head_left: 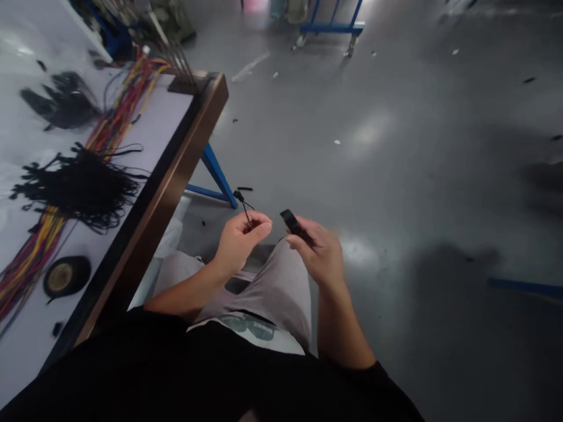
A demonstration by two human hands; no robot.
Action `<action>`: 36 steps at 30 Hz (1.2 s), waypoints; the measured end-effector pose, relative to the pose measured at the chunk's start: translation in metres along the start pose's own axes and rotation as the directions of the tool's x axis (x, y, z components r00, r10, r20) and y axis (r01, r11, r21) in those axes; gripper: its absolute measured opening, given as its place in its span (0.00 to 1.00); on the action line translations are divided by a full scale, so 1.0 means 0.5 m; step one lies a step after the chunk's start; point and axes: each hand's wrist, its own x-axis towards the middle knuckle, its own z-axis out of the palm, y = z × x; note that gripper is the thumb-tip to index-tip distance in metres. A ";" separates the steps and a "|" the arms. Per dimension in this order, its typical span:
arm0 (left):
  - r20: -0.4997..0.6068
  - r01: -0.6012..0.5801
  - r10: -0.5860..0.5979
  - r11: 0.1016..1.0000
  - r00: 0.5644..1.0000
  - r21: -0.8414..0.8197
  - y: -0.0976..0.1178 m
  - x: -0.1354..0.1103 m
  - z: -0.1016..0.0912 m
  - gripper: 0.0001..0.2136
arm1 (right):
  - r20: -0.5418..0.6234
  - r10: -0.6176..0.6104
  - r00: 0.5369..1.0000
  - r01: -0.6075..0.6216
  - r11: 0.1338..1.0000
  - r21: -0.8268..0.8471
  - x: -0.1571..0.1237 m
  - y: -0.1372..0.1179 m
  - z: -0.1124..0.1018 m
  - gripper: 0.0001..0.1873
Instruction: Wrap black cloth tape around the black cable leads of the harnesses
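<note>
Cord [245, 211] could be slipping

My left hand [244, 239] is pinching it, tail pointing to eleven o'clock; my right hand [320, 251], at three o'clock, is gripping tape [290, 221]. A slack pinch could be dropping it floorward.

The workbench [169, 114] stands left of your left hand [236, 241] and right hand [323, 253]. On it, looped cords [88, 184] lie across a wire bundle [118, 117]; nearer you sits, apparently, a tape roll [79, 272]. A wheeled trolley [332, 27] stands ahead.
</note>
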 end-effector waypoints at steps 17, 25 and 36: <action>0.043 -0.311 0.315 0.892 0.948 0.328 0.067 -0.135 -0.088 0.04 | 0.022 -0.324 0.946 0.312 0.886 -0.344 -0.068 -0.178 0.048 0.18; 0.090 -0.255 0.239 0.923 0.967 0.287 0.073 -0.163 -0.111 0.06 | 0.128 -0.343 0.930 0.360 0.788 -0.499 -0.048 -0.213 0.059 0.13; 0.020 -0.176 0.175 0.981 0.984 0.077 0.060 -0.169 -0.137 0.12 | 0.096 -0.220 0.971 0.238 0.931 -0.278 -0.035 -0.221 0.055 0.08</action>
